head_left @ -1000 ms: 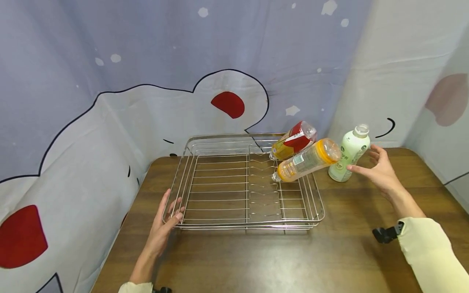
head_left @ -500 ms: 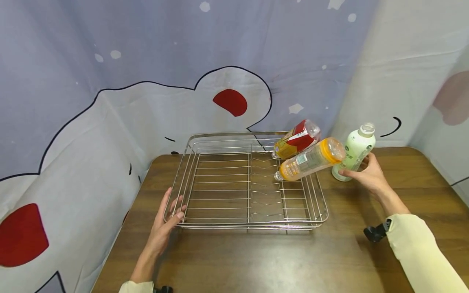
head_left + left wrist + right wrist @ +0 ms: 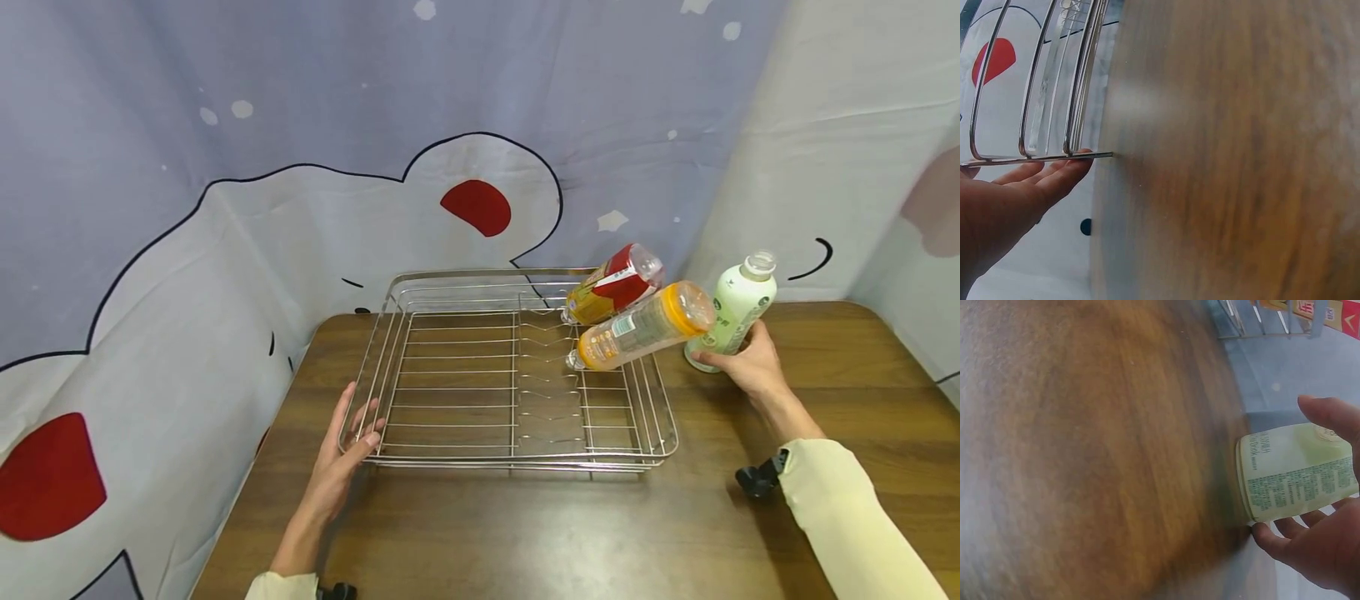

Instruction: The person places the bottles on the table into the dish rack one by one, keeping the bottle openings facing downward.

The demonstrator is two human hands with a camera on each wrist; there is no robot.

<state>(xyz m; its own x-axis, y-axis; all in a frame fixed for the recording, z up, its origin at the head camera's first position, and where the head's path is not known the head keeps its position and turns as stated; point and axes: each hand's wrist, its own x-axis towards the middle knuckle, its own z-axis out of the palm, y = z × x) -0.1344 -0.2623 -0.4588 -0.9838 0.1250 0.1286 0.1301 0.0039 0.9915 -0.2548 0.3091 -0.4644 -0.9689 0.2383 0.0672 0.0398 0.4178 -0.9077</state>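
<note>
A chrome wire dish rack (image 3: 457,387) stands on the wooden table. My left hand (image 3: 337,458) grips its near left corner; the left wrist view shows the fingers (image 3: 1063,178) against the rack's metal rim. At the right, my right hand (image 3: 753,367) holds a pale green plastic bottle (image 3: 738,308) low on its body, its uncapped neck pointing up. The right wrist view shows the thumb on one side of the bottle and the fingers on the other. Two bottles lean neck-down in the rack: one with a red and yellow label (image 3: 611,287), one with orange bands (image 3: 637,333).
The wooden table (image 3: 525,533) stretches in front of the rack and to its right. A patterned cloth (image 3: 300,83) hangs behind the table and along its left side. The orange-banded bottle's base juts past the rack's right side, near the green bottle.
My right hand has moved in to the left and closed round the green bottle. The left hand keeps its place on the rack. The whole view has shifted slightly.
</note>
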